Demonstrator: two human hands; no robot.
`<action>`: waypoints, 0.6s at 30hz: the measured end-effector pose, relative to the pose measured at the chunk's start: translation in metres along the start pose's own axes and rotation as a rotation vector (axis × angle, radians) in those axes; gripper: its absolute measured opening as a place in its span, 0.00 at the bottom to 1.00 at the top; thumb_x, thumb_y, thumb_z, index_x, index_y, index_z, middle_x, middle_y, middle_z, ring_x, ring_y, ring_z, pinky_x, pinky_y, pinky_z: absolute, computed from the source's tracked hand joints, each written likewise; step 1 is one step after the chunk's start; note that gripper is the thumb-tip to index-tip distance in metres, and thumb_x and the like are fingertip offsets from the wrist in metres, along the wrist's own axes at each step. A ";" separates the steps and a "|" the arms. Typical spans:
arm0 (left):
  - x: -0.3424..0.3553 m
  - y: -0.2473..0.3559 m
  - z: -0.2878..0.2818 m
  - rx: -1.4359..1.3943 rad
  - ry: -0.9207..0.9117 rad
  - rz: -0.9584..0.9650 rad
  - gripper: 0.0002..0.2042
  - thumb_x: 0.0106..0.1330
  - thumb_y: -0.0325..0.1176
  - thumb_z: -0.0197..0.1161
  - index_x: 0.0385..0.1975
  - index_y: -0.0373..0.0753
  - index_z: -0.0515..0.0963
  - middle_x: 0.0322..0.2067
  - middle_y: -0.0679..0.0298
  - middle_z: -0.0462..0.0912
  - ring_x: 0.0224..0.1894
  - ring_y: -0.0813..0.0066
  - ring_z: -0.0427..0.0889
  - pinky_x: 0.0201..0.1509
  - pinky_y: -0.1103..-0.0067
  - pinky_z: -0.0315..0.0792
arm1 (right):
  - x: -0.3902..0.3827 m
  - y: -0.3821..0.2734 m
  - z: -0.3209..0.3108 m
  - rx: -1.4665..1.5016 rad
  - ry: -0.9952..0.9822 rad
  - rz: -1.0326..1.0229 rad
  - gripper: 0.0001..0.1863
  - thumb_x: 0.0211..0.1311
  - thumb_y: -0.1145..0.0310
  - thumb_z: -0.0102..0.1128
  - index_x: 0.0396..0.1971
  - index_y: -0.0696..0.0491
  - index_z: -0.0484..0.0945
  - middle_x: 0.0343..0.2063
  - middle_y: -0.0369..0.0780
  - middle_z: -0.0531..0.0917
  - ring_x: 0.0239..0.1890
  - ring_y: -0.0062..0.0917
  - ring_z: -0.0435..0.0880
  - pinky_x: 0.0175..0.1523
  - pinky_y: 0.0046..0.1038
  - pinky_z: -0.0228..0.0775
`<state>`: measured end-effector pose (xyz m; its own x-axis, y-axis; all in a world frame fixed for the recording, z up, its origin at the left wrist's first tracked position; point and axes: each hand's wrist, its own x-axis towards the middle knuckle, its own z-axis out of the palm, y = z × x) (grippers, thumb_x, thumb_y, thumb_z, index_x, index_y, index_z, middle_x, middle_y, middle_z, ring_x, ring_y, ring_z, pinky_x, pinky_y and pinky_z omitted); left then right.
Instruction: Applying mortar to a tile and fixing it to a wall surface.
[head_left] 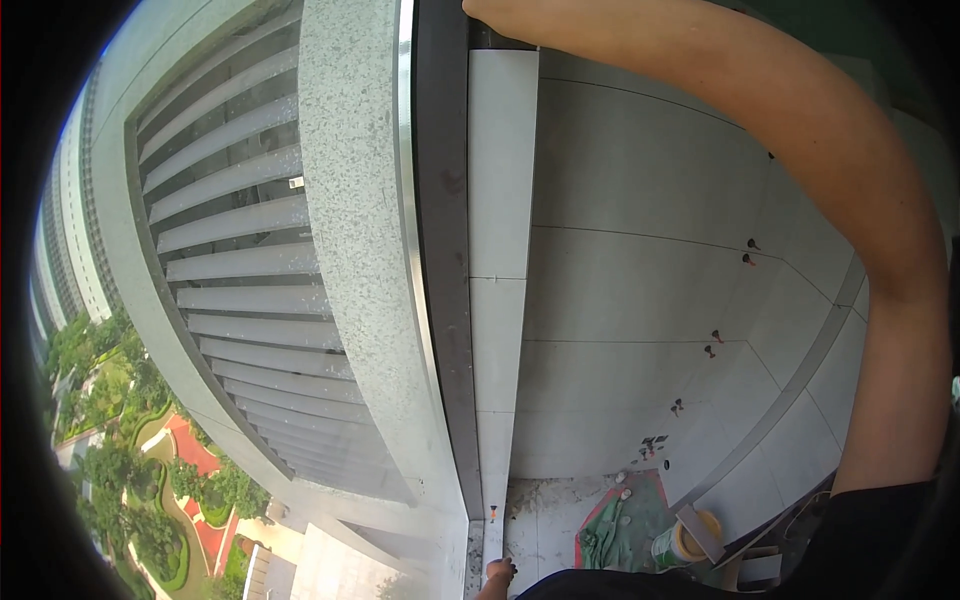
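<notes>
My right arm [800, 130] comes up from the lower right and curves across the top. It reaches the upper end of a narrow strip of white tiles [497, 200] beside a dark metal window frame [445, 220]. The hand itself is cut off by the top edge, so its grip cannot be seen. My left hand is out of the picture. Large pale grey wall tiles [620, 280] stand under the arm, with small red and black levelling clips [712, 342] in their joints.
Far below on the dusty floor lie a green and red sack [620, 525], a yellow bucket [695, 535] with a flat tool across it, and a small can [665, 548]. A foot [498, 571] shows at the bottom edge. Outside the frame are a speckled stone façade [350, 250], louvres and gardens far below.
</notes>
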<state>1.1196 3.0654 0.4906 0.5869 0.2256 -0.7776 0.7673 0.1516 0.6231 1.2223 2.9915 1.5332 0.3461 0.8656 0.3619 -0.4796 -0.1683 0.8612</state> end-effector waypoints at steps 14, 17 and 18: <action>-0.010 0.005 0.006 -0.107 -0.028 0.048 0.12 0.76 0.36 0.67 0.38 0.32 0.87 0.30 0.57 0.92 0.28 0.66 0.92 0.27 0.72 0.81 | -0.002 -0.014 0.030 0.079 -0.047 0.129 0.09 0.66 0.65 0.74 0.38 0.54 0.95 0.36 0.44 0.95 0.41 0.35 0.95 0.43 0.38 0.84; -0.010 0.002 0.010 -0.178 -0.012 0.038 0.11 0.76 0.36 0.68 0.38 0.32 0.87 0.31 0.57 0.92 0.28 0.65 0.92 0.27 0.72 0.81 | 0.005 -0.009 0.032 0.079 -0.037 0.151 0.09 0.66 0.65 0.74 0.38 0.54 0.95 0.36 0.44 0.95 0.41 0.35 0.95 0.43 0.38 0.84; -0.013 0.003 0.012 -0.192 -0.037 0.022 0.11 0.77 0.34 0.68 0.45 0.31 0.87 0.32 0.54 0.93 0.28 0.62 0.93 0.27 0.70 0.82 | 0.007 -0.009 0.034 0.074 -0.040 0.153 0.09 0.66 0.65 0.74 0.38 0.54 0.95 0.36 0.44 0.95 0.41 0.35 0.95 0.43 0.38 0.84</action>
<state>1.1176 3.0513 0.5020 0.6151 0.1962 -0.7637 0.6926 0.3283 0.6422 1.2569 2.9826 1.5399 0.3063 0.8077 0.5038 -0.4688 -0.3326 0.8183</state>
